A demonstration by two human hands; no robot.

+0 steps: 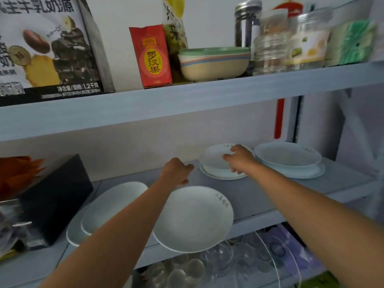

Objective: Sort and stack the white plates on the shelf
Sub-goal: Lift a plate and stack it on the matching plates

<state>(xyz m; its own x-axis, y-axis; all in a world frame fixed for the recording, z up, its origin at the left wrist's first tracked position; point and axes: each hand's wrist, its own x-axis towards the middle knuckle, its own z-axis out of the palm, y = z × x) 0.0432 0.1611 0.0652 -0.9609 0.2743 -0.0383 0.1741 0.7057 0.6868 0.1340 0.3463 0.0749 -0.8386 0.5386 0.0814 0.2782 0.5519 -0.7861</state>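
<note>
Plates [193,219], 7 white (3 pairs + 1); hands: R [239,159] grips one plate [214,157], L [176,171] curled, empty.

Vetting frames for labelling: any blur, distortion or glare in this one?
Head view: motion blur smears the jars top right and softens the left hand and the right hand gripping the small bowl; wide-angle skews the shelf edge; light dim, no glare on the front plate.
</note>
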